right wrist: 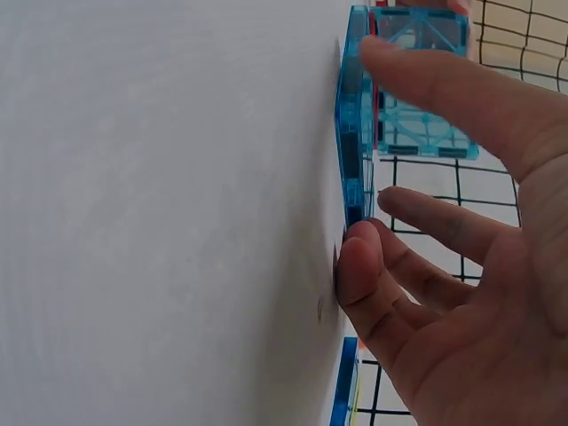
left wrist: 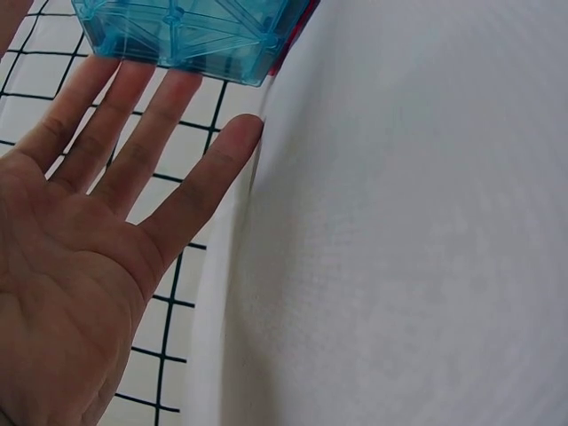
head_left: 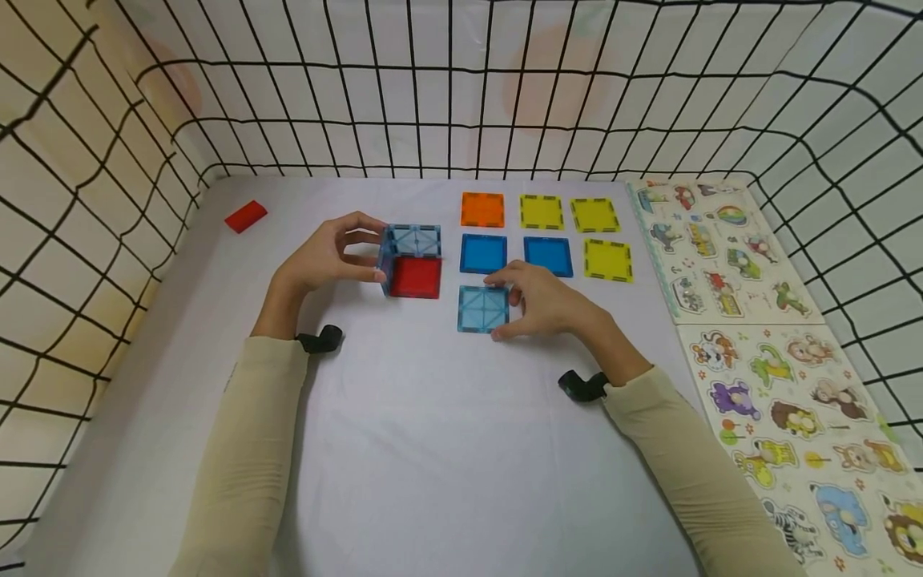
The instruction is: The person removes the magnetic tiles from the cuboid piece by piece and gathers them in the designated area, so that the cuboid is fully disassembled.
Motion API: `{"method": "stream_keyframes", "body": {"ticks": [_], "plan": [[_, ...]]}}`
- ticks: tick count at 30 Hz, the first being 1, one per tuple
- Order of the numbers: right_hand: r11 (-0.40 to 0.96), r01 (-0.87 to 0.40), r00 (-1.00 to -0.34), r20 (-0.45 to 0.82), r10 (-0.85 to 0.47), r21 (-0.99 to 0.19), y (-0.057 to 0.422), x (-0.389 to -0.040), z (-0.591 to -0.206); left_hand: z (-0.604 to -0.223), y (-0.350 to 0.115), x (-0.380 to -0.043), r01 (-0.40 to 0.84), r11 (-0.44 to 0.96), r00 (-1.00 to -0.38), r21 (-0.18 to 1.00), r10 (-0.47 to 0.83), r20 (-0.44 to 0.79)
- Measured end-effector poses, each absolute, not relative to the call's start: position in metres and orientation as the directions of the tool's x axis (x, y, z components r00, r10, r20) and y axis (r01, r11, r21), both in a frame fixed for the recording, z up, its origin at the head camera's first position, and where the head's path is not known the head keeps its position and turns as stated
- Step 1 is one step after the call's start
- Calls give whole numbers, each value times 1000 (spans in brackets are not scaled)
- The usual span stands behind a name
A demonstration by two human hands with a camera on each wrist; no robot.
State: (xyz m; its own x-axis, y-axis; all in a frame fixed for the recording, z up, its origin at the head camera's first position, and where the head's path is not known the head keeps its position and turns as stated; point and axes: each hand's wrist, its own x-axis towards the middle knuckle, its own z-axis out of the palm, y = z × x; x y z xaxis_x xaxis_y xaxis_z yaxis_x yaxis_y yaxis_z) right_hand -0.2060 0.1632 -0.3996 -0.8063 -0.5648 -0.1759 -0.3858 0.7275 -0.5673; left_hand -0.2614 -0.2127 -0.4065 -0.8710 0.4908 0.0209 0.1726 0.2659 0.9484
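Note:
A red magnetic tile (head_left: pixel 415 279) lies flat on the white cloth. Two pale-blue clear tiles stand upright along it: a back tile (head_left: pixel 415 240) and a left side tile (head_left: pixel 385 263). My left hand (head_left: pixel 333 252) reaches in from the left, its nearly straight fingertips against the side tile; the left wrist view shows the fingers partly behind the blue panels (left wrist: pixel 195 35). To the right, my right hand (head_left: pixel 541 300) holds another pale-blue tile (head_left: pixel 481 309) by its edges, between thumb and fingers. In the right wrist view this tile (right wrist: pixel 352 133) appears edge-on.
Behind the right hand lie two dark-blue tiles (head_left: pixel 483 253), an orange tile (head_left: pixel 483 209) and three yellow tiles (head_left: pixel 541 211). A red cylinder (head_left: pixel 246 216) is at the far left. Animal and vehicle picture boards (head_left: pixel 750 324) line the right side. Black wire mesh (head_left: pixel 449 120) encloses the table.

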Motion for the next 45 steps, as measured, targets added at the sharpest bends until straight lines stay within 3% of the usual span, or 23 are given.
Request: {"method": "stream_keyframes", "body": {"ticks": [6,17,45], "plan": [[691,-310,-860,-117,-496,-653,174,-211,-398,-406,-212,-260,173,279,-872,945,489,15],[636,-302,-910,15,-415,-710,178,-226,-387,-406,-213,-261,172,298,-876,939,483,7],[479,-327,-890,95,-445,-814,118,-260,-387,-405,-210,-262,154,274,-872,949,490,0]]}}
